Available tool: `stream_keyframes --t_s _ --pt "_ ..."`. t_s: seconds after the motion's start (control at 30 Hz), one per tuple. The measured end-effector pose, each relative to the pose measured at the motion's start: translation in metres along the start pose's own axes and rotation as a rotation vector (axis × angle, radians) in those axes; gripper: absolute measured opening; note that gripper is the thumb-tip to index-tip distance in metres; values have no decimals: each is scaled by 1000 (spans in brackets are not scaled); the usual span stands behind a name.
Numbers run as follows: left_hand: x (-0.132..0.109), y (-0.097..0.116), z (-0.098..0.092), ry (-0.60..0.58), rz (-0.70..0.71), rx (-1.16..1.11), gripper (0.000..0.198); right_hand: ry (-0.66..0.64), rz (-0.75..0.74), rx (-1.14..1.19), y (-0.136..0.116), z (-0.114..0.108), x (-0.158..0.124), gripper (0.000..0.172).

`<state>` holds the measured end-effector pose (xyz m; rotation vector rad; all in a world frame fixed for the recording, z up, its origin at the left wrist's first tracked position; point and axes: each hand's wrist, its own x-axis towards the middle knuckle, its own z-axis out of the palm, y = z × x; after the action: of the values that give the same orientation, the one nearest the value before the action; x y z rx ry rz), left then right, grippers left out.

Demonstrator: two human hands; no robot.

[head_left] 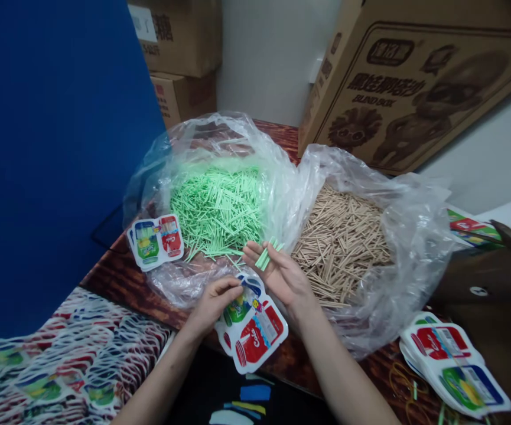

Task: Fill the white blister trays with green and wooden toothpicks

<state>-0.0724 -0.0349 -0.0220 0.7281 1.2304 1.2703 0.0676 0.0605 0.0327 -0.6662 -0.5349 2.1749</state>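
My left hand (213, 304) pinches flat white packets (261, 336) printed with a red cola bottle and a green drink bottle, over the table's front edge. At least two packets overlap there. My right hand (290, 283), palm turned up, holds several short pale green sticks (268, 255) between thumb and fingers, just above the packets. Behind my hands, a clear plastic bag holds a heap of green sticks (220, 206). To its right, a second bag contains brown sticks (344, 242). A single printed packet (156, 241) lies on the left bag's near edge.
A container at lower left holds many packets (95, 354) in rows. At right lies a packet stack (459, 369) near rubber bands (408, 378) and loose green sticks. A blue panel (55, 147) stands at left; a large cardboard box (415, 88) rises behind the brown sticks.
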Motion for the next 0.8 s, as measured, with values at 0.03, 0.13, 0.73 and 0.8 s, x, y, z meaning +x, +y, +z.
stream_keyframes --t_s 0.03,0.13,0.73,0.8 --pt "0 0 5 -15 -16 -23 20 -9 11 4 -2 1 -4 6" --pt "0 -1 15 -35 -79 -104 23 -3 46 -31 -3 -1 -14 6" --pt "6 2 29 31 227 48 16 13 -225 -1021 -21 -6 -62 33" --pt "7 3 31 22 241 39 16 -28 -297 -1229 -22 -3 -64 19"
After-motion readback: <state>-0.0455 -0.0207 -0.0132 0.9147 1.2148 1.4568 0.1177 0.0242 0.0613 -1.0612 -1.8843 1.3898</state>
